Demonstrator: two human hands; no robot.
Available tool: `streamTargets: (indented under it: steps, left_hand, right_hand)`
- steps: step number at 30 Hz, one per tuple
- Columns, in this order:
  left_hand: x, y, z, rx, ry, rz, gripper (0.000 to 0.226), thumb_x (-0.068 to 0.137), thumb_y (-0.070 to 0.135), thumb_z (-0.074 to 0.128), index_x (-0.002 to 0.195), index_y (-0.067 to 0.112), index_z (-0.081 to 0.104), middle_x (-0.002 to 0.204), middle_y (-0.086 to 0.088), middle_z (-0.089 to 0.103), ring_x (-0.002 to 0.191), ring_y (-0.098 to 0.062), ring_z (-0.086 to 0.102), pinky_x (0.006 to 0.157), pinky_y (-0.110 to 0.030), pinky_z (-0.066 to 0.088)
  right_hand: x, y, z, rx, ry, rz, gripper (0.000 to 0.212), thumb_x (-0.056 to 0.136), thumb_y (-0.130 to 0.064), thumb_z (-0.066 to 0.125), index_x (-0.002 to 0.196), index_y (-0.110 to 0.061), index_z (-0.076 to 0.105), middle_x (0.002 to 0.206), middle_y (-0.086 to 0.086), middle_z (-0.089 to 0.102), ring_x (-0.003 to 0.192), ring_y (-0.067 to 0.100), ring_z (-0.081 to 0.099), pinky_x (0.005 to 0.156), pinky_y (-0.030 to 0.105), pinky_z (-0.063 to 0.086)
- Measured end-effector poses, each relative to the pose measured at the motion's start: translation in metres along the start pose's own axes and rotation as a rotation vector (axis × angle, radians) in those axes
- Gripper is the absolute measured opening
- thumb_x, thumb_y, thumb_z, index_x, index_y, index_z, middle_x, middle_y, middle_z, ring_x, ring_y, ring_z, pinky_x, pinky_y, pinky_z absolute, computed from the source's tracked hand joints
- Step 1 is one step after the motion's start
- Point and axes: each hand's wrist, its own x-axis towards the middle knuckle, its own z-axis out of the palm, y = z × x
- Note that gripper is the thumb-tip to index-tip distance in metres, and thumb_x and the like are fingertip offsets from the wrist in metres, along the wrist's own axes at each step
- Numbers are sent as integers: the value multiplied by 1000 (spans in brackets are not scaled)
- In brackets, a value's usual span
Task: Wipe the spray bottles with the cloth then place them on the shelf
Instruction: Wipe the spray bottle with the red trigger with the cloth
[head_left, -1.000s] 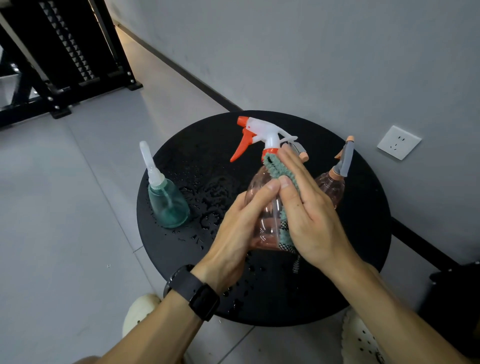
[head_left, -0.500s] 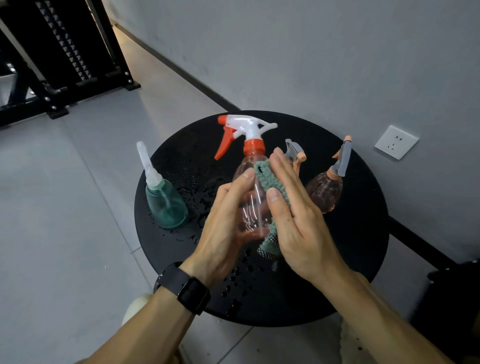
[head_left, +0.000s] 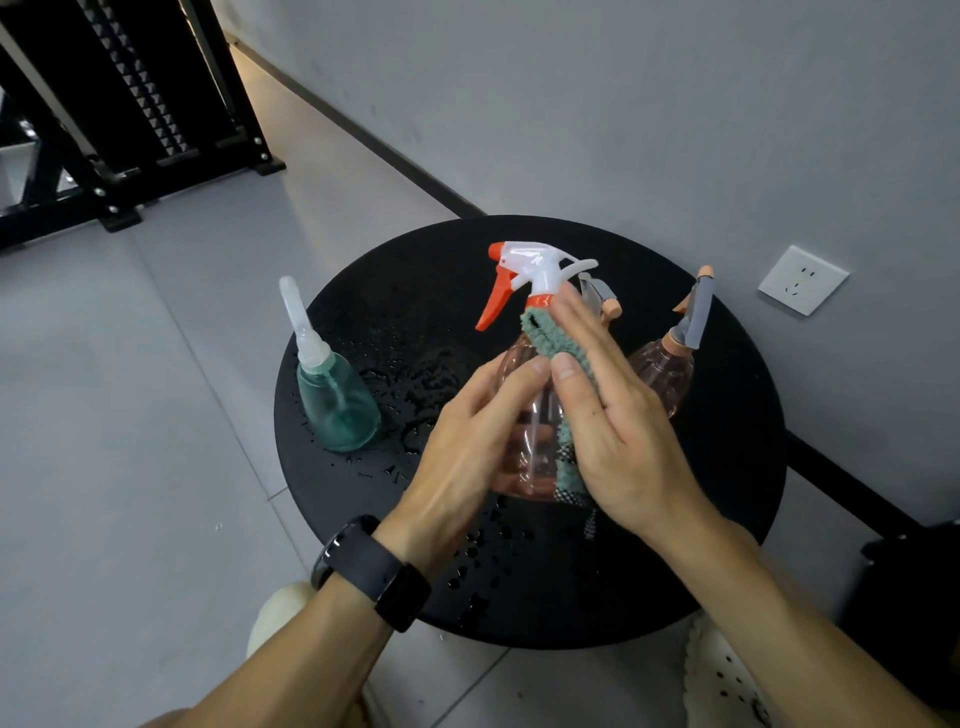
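While you hold the pink spray bottle (head_left: 524, 410) with the orange-and-white trigger above the round black bench (head_left: 727, 467), your left hand (head_left: 467, 457) curls round its body and your right hand (head_left: 618, 431) presses the green cloth (head_left: 550, 338) flat against its neck and side, fingers straight. Beside it on the wet bench stand a teal bottle (head_left: 337, 410) and another pink bottle (head_left: 670, 364)

a clear pink plastic spray bottle (head_left: 530, 415) with a white and orange-red trigger head is partly covered by a fuzzy sage-green cloth (head_left: 553, 338) with a black-and-white checked edge. a translucent teal bottle (head_left: 340, 410) with a frosted white nozzle and a pink bottle (head_left: 665, 371) with a grey and peach sprayer sit on a round black table (head_left: 727, 493). grey floor, grey wall, white socket (head_left: 802, 280).
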Motion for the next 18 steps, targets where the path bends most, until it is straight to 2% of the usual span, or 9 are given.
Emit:
streamTargets:
  steps: [3, 6, 7, 9, 12, 13, 16, 17, 18]
  left_hand:
    - [1, -4, 1, -42, 48, -36, 54, 83, 60, 65, 129, 32, 56, 111, 4, 71, 88, -13, 74, 67, -37, 59]
    - [2, -2, 0, -84, 127, -20, 49, 87, 52, 63, 130, 32, 52, 109, 2, 71, 80, -13, 74, 63, -37, 59]
    - [3, -1, -1, -107, 145, -8, 48, 87, 52, 63, 128, 28, 53, 105, 2, 72, 76, -14, 74, 60, -36, 57]
    - [6, 0, -5, -134, 166, 0, 62, 80, 60, 63, 127, 20, 55, 105, -3, 71, 72, -16, 71, 55, -33, 53]
    - [9, 3, -9, -166, 192, 9, 81, 72, 68, 66, 129, 12, 53, 117, -16, 65, 82, -23, 72, 62, -35, 55]
    - [10, 3, -9, -167, 178, 11, 81, 75, 67, 67, 129, 9, 52, 115, -15, 65, 84, -25, 72, 64, -37, 56]
    - [5, 5, -8, -172, 143, 18, 67, 85, 56, 67, 126, 5, 51, 95, 7, 72, 74, -16, 71, 58, -33, 54]
    - [4, 4, -7, -176, 116, 4, 65, 86, 55, 67, 127, 6, 53, 101, 5, 73, 79, -17, 72, 59, -34, 54]
    - [4, 4, -6, -173, 83, -11, 66, 85, 56, 67, 128, 7, 54, 115, -6, 70, 88, -23, 72, 63, -38, 56]
  right_hand:
    - [-3, 1, 7, -5, -22, 10, 50, 102, -31, 30, 152, -23, 23, 159, -15, 17, 142, -12, 9, 117, 16, 14]
    - [-7, -1, 12, 21, -24, 12, 51, 102, -32, 30, 151, -27, 16, 159, -18, 12, 142, -12, 6, 113, 8, 12]
    - [-9, -2, 15, 23, -23, 5, 50, 103, -32, 30, 150, -28, 14, 159, -17, 11, 143, -10, 5, 114, 9, 12]
    - [-14, -5, 21, 13, -16, -31, 50, 104, -30, 30, 150, -25, 12, 160, -14, 9, 145, -5, 5, 116, 14, 12]
    - [-18, -5, 27, 23, -11, -66, 50, 103, -32, 27, 149, -25, 10, 160, -13, 8, 147, 0, 5, 118, 18, 13]
    - [-18, -5, 26, 25, -10, -63, 51, 102, -32, 27, 149, -25, 10, 160, -13, 8, 147, 0, 5, 118, 17, 13]
    - [-16, -6, 23, 24, 2, -57, 50, 103, -31, 29, 150, -25, 13, 160, -13, 11, 146, -2, 6, 118, 18, 14]
    - [-15, -6, 21, 23, 13, -59, 50, 103, -31, 30, 150, -24, 15, 159, -14, 12, 146, -2, 6, 118, 20, 15]
    - [-14, -6, 18, 24, 26, -58, 51, 102, -32, 30, 150, -24, 16, 158, -16, 13, 146, -3, 7, 119, 23, 15]
